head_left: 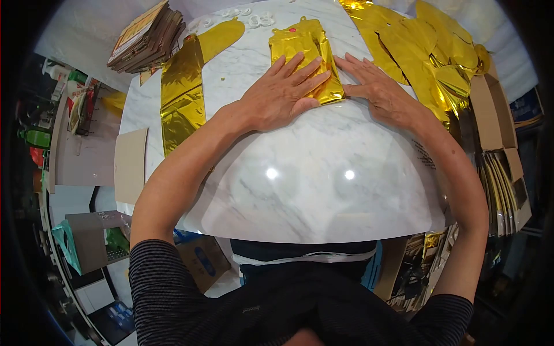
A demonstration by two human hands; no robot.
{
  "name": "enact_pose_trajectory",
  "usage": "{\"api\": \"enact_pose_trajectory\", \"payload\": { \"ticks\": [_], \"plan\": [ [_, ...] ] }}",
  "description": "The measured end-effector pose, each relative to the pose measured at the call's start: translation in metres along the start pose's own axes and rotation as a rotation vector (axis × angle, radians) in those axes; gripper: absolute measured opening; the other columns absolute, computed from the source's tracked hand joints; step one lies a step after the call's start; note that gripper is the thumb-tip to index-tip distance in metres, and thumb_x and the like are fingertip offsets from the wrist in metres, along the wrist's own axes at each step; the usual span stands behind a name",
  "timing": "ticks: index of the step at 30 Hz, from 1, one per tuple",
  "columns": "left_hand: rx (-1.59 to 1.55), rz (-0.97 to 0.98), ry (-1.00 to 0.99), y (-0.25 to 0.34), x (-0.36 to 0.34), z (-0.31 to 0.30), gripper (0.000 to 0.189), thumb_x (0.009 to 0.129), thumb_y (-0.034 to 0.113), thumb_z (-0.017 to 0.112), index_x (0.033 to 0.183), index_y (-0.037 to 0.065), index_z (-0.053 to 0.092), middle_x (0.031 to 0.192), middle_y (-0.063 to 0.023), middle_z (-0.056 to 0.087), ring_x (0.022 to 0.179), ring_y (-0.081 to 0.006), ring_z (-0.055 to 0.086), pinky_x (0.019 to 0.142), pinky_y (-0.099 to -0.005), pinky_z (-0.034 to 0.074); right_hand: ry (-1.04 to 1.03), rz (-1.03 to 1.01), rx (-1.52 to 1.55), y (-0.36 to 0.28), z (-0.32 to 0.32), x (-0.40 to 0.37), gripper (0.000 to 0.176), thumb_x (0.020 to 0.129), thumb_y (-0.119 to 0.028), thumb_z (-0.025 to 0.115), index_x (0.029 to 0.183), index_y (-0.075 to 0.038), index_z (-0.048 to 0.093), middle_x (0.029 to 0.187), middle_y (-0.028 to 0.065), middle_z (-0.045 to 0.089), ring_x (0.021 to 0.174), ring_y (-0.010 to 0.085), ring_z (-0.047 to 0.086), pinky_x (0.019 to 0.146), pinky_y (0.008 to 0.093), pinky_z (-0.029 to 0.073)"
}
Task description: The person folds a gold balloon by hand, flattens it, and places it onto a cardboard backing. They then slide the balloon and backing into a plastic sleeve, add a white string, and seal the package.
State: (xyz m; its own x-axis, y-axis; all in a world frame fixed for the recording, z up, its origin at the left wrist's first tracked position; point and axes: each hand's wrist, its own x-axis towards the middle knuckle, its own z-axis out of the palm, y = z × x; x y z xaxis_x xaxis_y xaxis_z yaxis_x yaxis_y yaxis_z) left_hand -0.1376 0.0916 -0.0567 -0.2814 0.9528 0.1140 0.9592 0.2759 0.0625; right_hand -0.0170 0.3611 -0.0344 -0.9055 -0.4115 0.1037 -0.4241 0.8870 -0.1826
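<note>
A folded gold foil balloon [300,43] with small tabs and a red spot at its top end lies flat on the white marbled table [311,179]. My left hand [281,92] is spread palm down over its lower part, fingers stretched across the foil. At its right edge is my right hand [375,89], fingers extended and apart, the thumb touching or very near the lower right corner. Neither hand grips anything.
Another flat gold foil balloon [183,101] lies on the left of the table. A gold foil pile [427,43] covers the right side. Small white rings [259,21] and a cardboard stack [141,40] stand at the back. A carton [496,112] is at the right.
</note>
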Motion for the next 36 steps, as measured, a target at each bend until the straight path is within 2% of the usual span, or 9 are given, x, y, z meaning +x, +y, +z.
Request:
{"api": "enact_pose_trajectory", "payload": {
  "ticks": [2,11,14,19,23,26,28,31,36],
  "plan": [
    [0.012,0.029,0.031,-0.001,0.0,0.001,0.062,0.114,0.049,0.034,0.168,0.018,0.033,0.175,-0.0127,0.027,0.162,-0.0393,0.018,0.134,-0.0502,0.01,-0.018,-0.014,-0.027,0.002,0.0,0.001,0.064,0.082,0.018,0.05,0.134,-0.014,0.071,0.173,0.0144,0.031,0.161,0.0345,0.025,0.134,0.0494,0.021],
    [-0.01,0.037,0.026,-0.002,0.0,0.001,0.061,0.114,0.049,0.033,0.167,0.018,0.036,0.175,-0.0112,0.027,0.162,-0.0401,0.018,0.134,-0.0512,0.011,-0.018,-0.045,-0.033,0.004,0.0,0.001,0.068,0.079,0.02,0.049,0.133,-0.014,0.072,0.174,0.0144,0.03,0.162,0.0334,0.024,0.134,0.048,0.021],
    [-0.028,0.032,0.019,-0.003,-0.001,0.001,0.061,0.114,0.048,0.033,0.166,0.018,0.039,0.175,-0.0106,0.027,0.162,-0.0405,0.018,0.133,-0.0517,0.011,0.063,-0.074,-0.005,0.002,-0.006,-0.005,0.064,0.076,0.02,0.048,0.126,-0.009,0.075,0.169,0.0152,0.039,0.159,0.0353,0.032,0.133,0.0499,0.023],
    [0.003,0.023,0.018,-0.001,0.0,0.0,0.061,0.114,0.049,0.033,0.167,0.02,0.036,0.176,-0.01,0.025,0.162,-0.0393,0.016,0.134,-0.0517,0.01,0.295,-0.183,0.01,-0.006,-0.003,-0.021,0.064,0.075,0.018,0.054,0.133,-0.006,0.068,0.155,0.0151,0.058,0.148,0.0367,0.05,0.128,0.055,0.032],
    [0.016,0.009,-0.003,-0.001,0.0,0.0,0.06,0.115,0.05,0.032,0.168,0.023,0.034,0.177,-0.0085,0.022,0.164,-0.0374,0.013,0.134,-0.0514,0.008,0.164,-0.248,-0.035,-0.041,0.001,-0.025,0.065,0.077,0.015,0.059,0.14,-0.002,0.061,0.153,0.0161,0.059,0.146,0.0366,0.053,0.127,0.057,0.034],
    [0.007,0.017,0.025,-0.001,-0.001,0.003,0.06,0.115,0.051,0.032,0.168,0.024,0.035,0.177,-0.0083,0.022,0.164,-0.0371,0.012,0.134,-0.051,0.008,0.118,-0.193,-0.089,-0.043,0.008,-0.025,0.061,0.085,0.006,0.066,0.145,0.001,0.055,0.156,0.0179,0.055,0.149,0.0356,0.049,0.128,0.057,0.031],
    [0.009,0.014,0.024,-0.002,-0.001,0.003,0.06,0.114,0.051,0.032,0.168,0.025,0.035,0.177,-0.0082,0.022,0.164,-0.037,0.012,0.134,-0.0508,0.008,0.082,-0.096,-0.081,-0.046,0.009,-0.023,0.06,0.093,-0.008,0.071,0.149,0.002,0.051,0.161,0.0195,0.049,0.154,0.034,0.042,0.131,0.0565,0.025],
    [0.013,0.011,0.021,-0.002,-0.001,0.006,0.059,0.114,0.051,0.032,0.168,0.027,0.035,0.177,-0.0085,0.022,0.164,-0.0367,0.012,0.135,-0.0503,0.007,0.049,-0.08,-0.105,-0.04,0.006,-0.019,0.06,0.098,-0.021,0.07,0.149,0.003,0.051,0.164,0.0197,0.045,0.157,0.0328,0.035,0.132,0.0551,0.021],
    [-0.009,0.006,0.032,-0.002,-0.001,0.005,0.057,0.115,0.05,0.031,0.168,0.029,0.035,0.177,-0.0101,0.022,0.164,-0.0365,0.012,0.135,-0.0497,0.006,0.049,-0.023,-0.145,-0.03,0.007,-0.009,0.057,0.1,-0.026,0.066,0.149,0.001,0.054,0.163,0.0168,0.046,0.157,0.0332,0.035,0.132,0.054,0.021]
  ]
}}
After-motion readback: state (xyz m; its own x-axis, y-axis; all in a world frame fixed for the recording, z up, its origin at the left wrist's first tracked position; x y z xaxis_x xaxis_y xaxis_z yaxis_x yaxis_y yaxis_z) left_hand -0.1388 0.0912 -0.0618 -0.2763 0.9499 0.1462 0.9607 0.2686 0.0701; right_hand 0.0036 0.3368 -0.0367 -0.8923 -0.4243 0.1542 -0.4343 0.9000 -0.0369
